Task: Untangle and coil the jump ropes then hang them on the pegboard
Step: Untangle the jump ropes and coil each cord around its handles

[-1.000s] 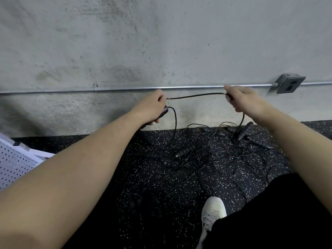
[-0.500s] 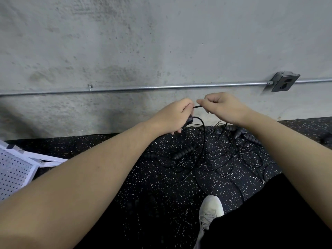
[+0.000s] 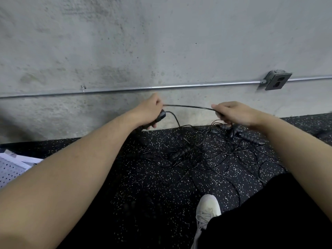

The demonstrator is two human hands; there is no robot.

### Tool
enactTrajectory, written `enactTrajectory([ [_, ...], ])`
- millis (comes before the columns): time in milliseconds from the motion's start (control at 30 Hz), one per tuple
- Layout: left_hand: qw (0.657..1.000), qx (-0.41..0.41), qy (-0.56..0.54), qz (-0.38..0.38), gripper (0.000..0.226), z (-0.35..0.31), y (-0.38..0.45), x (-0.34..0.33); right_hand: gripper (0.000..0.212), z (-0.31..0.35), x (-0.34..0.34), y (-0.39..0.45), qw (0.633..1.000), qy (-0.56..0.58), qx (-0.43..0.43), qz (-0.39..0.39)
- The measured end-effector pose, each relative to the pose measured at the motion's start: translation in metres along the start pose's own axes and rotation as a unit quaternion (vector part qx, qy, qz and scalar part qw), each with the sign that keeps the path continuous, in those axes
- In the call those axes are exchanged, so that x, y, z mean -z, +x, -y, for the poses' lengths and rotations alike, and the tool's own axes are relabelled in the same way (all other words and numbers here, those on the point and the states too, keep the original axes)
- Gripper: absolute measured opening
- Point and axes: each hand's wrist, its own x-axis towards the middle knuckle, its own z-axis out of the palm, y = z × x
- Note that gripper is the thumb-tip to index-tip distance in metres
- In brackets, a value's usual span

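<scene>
A tangle of thin black jump ropes (image 3: 206,155) with ribbed black handles (image 3: 179,153) lies on the speckled black floor by the wall. My left hand (image 3: 150,112) grips one black handle (image 3: 160,116) and pinches the same rope's cord above it. My right hand (image 3: 233,113) pinches that cord (image 3: 188,106) further along. The cord runs taut between both hands, above the pile. A loop hangs from the held handle down into the tangle. More handles (image 3: 242,134) lie under my right hand.
A white pegboard (image 3: 12,168) lies at the left edge on the floor. A metal conduit (image 3: 125,89) and an outlet box (image 3: 276,81) run along the concrete wall. My white shoe (image 3: 206,211) and black-clad leg are at the lower right.
My hands came together half a second ago and have now drawn apart again, my right hand sliding right along the cord and stretching a fresh length taut.
</scene>
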Motion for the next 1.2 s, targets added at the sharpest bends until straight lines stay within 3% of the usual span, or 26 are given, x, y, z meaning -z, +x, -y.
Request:
enactTrajectory([
  [100,0.997,0.011,0.031,0.075,0.029,0.001,-0.004,-0.005,0.044,-0.001,0.003,0.001,0.996,0.06,0.016,-0.07],
  [233,0.992,-0.057,0.037,0.106,0.047,-0.009,-0.009,-0.018,0.047,0.008,-0.001,0.0,0.994,0.049,0.032,-0.091],
  [467,0.979,-0.189,0.041,0.059,0.024,-0.03,-0.015,-0.036,0.044,0.032,-0.018,-0.001,0.994,0.022,0.076,-0.079],
  [600,0.982,-0.156,-0.008,0.109,0.017,-0.032,-0.015,-0.035,0.042,0.03,-0.015,-0.005,0.994,0.041,0.074,-0.074],
  [667,0.98,-0.168,0.022,0.104,0.022,-0.032,-0.017,-0.034,0.04,0.028,-0.014,-0.005,0.994,0.045,0.074,-0.06],
  [800,0.982,-0.172,0.074,-0.003,0.03,-0.03,-0.013,-0.026,0.044,0.027,-0.012,-0.011,0.995,0.078,0.06,-0.02],
  [967,0.988,-0.077,0.111,-0.075,0.034,-0.004,0.007,-0.011,0.073,0.011,0.001,-0.015,0.997,-0.017,-0.022,0.074],
  [1067,0.992,0.004,0.122,-0.024,0.029,0.013,0.012,-0.004,0.077,-0.001,0.007,-0.017,0.989,-0.07,-0.063,0.113],
  [1200,0.985,0.036,0.154,0.062,0.029,0.012,0.005,-0.013,0.051,-0.002,0.013,-0.024,0.998,-0.045,-0.04,0.03],
])
